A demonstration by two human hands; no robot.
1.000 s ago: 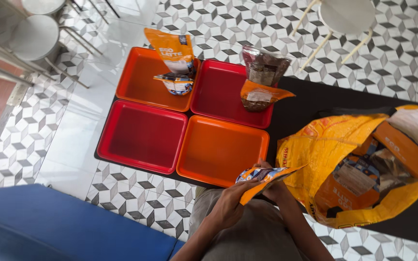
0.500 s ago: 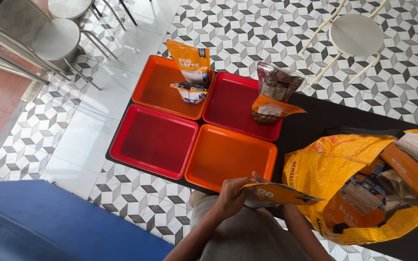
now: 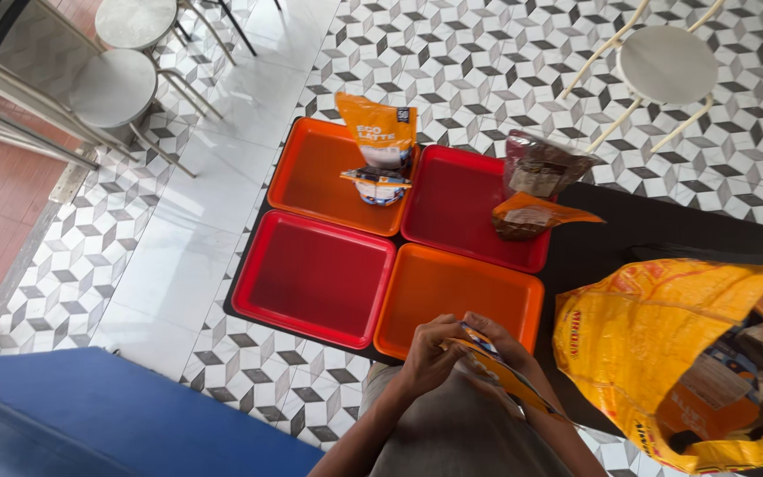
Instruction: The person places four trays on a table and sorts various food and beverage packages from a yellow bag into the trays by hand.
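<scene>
Both my hands hold one flat orange pouch (image 3: 509, 375) low over the near edge of the black table (image 3: 611, 238). My left hand (image 3: 430, 353) grips its left end and my right hand (image 3: 498, 340) pinches its top edge. Just beyond them lies an empty orange tray (image 3: 457, 300). A red tray (image 3: 315, 276) sits to its left. In the far orange tray (image 3: 315, 172) stand two orange pouches (image 3: 380, 146). The far red tray (image 3: 452, 203) holds a dark clear bag (image 3: 540, 163) and an orange-topped bag (image 3: 527, 216) at its right side.
A large yellow woven sack (image 3: 655, 336) full of orange packages lies open on the table at the right. A white stool (image 3: 664, 66) stands beyond the table, and two grey stools (image 3: 112, 84) at the far left. A blue bench (image 3: 99, 415) is at my lower left.
The pouch in my hands has turned from lying flat to tilting edge-on, down to the right. The view has shifted, so the trays and sack sit further right in the picture.
</scene>
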